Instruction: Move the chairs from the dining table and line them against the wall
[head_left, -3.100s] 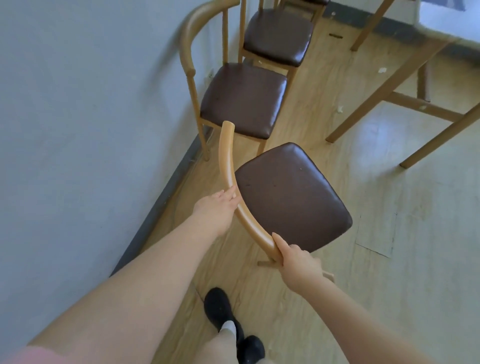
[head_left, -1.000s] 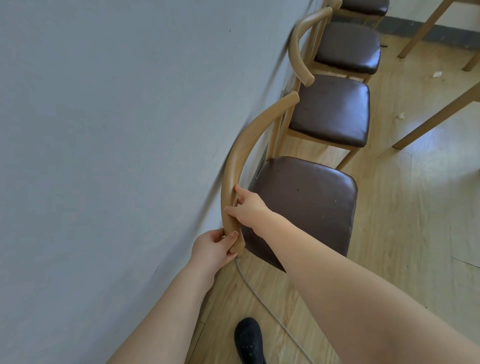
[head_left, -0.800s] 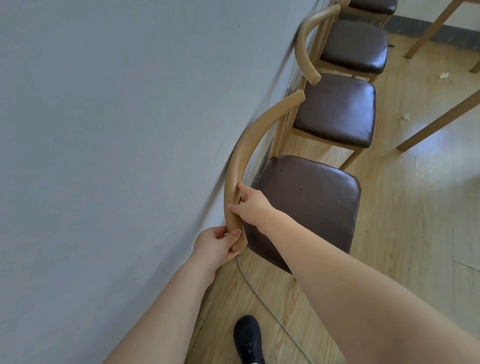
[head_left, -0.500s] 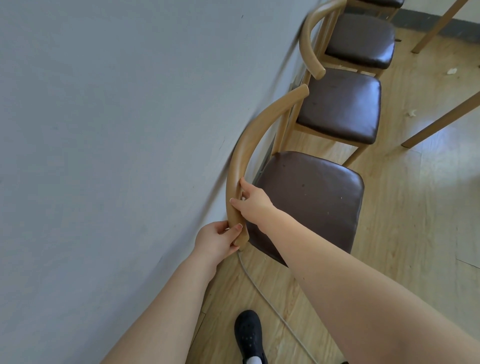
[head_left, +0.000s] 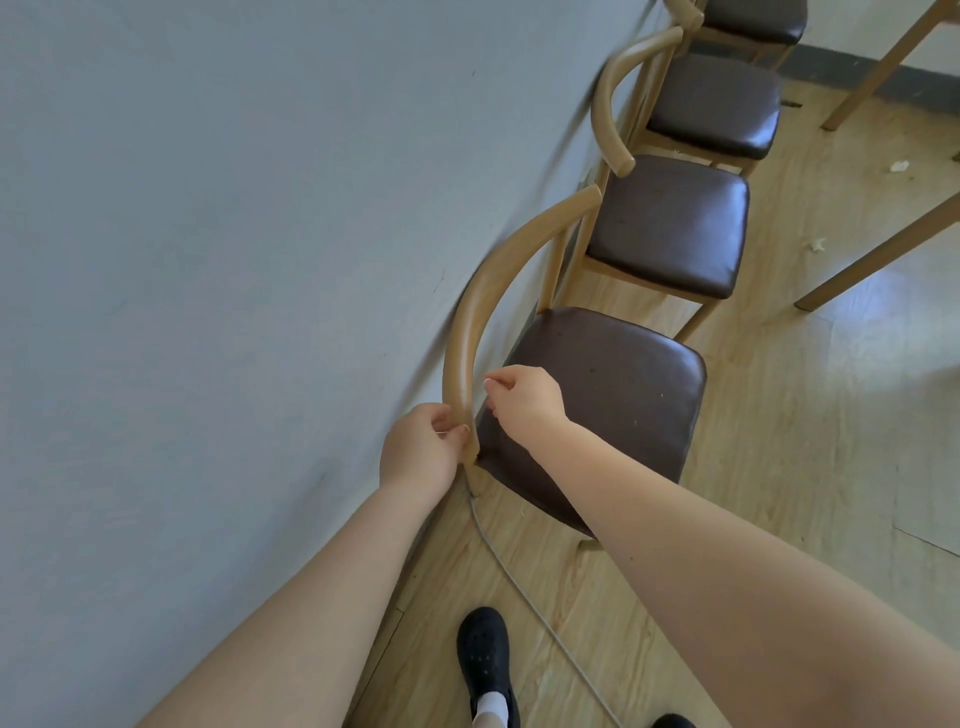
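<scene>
up close, chair (head_left: 597, 395): curved tan back, dark brown padded seat.

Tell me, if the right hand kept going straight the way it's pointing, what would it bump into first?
The right hand points toward the wall, just off the nearest chair's curved backrest. Going straight, it would probably touch that backrest first, with the wall behind it. Depth is hard to judge.

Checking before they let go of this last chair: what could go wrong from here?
1. The left hand grips the nearest chair's backrest on its wall side; pushing further could pinch the fingers.
2. A cable runs along the floor from the chair's rear leg toward the black shoe, a possible snag or trip when stepping back.
</scene>
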